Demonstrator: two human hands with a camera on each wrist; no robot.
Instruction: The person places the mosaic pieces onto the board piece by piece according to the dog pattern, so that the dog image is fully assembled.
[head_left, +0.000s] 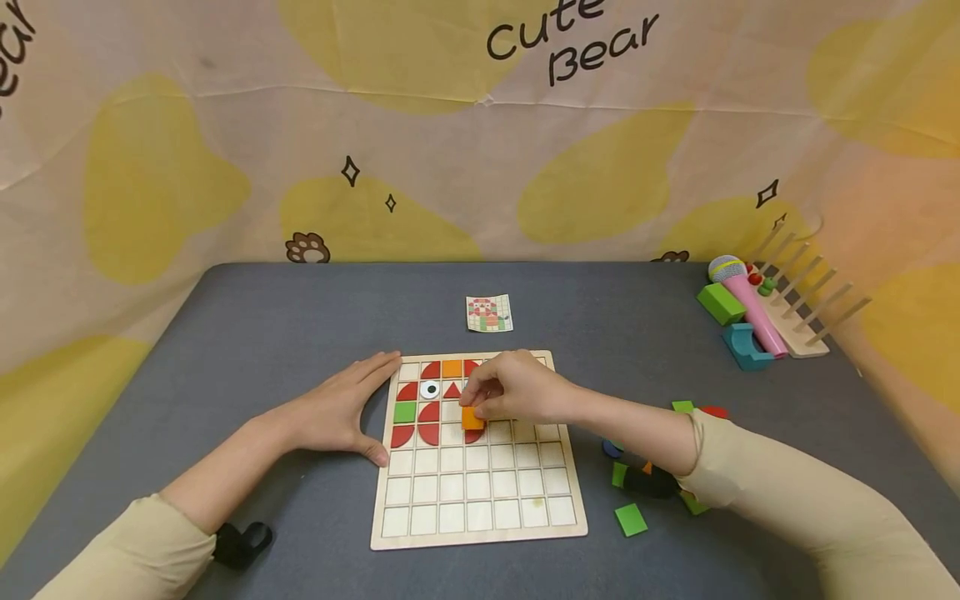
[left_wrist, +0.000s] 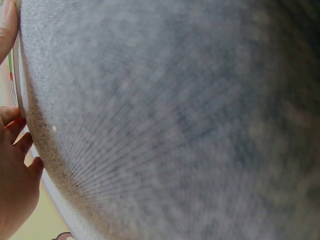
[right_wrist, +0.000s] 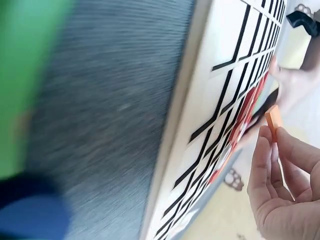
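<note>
Right hand (head_left: 525, 387): thumb and fingertips pinch an orange tile (head_left: 471, 418), with the arm reaching in from the right.
Orange tile: at the left, near side of that hand, just beyond its fingertips, over the middle column of the board (whether it touches the wood, I can't tell).
Left hand (head_left: 337, 408): thumb spread well away from the straight fingers; fingertips rest at the board's far left corner, thumb at its left edge.
Grid board (head_left: 480, 542): wooden, lying flat between the hands; its far left part bears red curved pieces (head_left: 429, 434), a round eye piece (head_left: 430, 389), a red triangle (head_left: 452, 390) and a green square (head_left: 405, 412).
Picture card (head_left: 489, 313): on the grey table (head_left: 300, 317), just beyond the board.
Loose green tile (head_left: 631, 520): near right of the board, other pieces lying partly under the right forearm.
Pink microphone (head_left: 757, 317): far right, against a pegged stand (head_left: 810, 343).
</note>
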